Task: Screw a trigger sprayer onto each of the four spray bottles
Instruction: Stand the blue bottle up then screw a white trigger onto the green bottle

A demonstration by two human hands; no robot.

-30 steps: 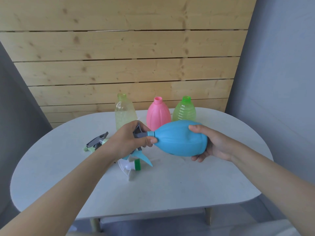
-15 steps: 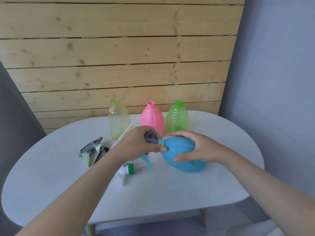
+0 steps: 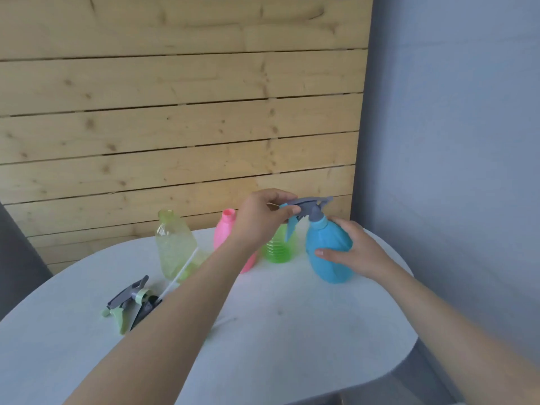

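Note:
The blue bottle [image 3: 328, 252] stands nearly upright at the table's back right, a grey trigger sprayer [image 3: 311, 206] on its neck. My right hand [image 3: 355, 252] wraps the bottle's side. My left hand [image 3: 263, 217] pinches the sprayer's front end. Behind my left arm stand a pink bottle [image 3: 226, 229], a green ribbed bottle [image 3: 279, 248] and a clear yellowish bottle [image 3: 174, 244], all with open necks. A loose sprayer with a pale green trigger [image 3: 125, 302] lies at the left, a dark sprayer [image 3: 146, 309] beside it, partly hidden by my forearm.
The white oval table [image 3: 277, 331] has its right and front edges close by. A wooden slat wall [image 3: 175, 127] rises behind it and a grey wall [image 3: 453, 141] stands at the right. A thin white dip tube [image 3: 182, 270] leans by the clear bottle.
The blue bottle went from lying sideways between my hands to standing at the back right. My left hand moved up and right with the sprayer head. The view shifted left.

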